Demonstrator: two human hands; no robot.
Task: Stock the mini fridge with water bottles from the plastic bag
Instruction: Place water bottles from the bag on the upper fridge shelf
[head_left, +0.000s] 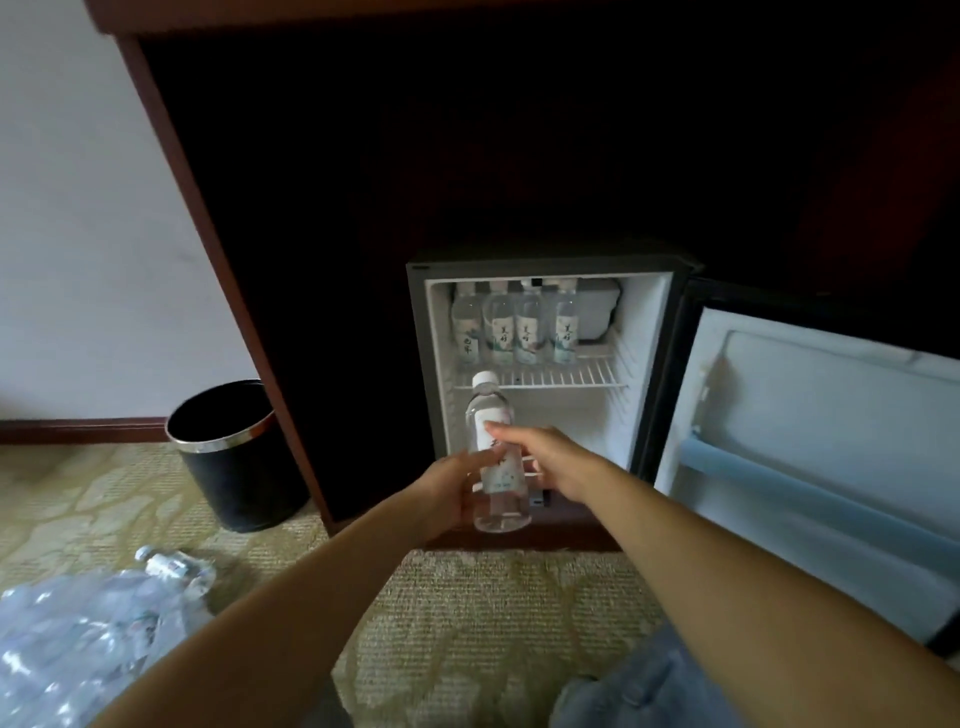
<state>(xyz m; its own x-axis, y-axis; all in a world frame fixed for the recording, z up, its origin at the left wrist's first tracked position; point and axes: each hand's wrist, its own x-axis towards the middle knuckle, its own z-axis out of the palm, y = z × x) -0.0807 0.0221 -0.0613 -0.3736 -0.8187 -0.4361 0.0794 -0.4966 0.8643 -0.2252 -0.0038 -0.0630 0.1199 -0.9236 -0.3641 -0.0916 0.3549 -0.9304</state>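
The left grip (451, 488) wraps its curled fingers round the lower side of the water bottle (501, 494). The right grip (551, 457) clasps its upper label, thumb across the front. The bottle stands nearly upright, long axis vertical, white cap on top and leaning slightly left. It is clear, with a pale label bearing dark characters, and is held before the lower compartment of the open mini fridge (416, 364). Four bottles (514, 332) stand on the wire shelf (582, 376) above. The plastic bag (78, 639) lies on the carpet, lower left.
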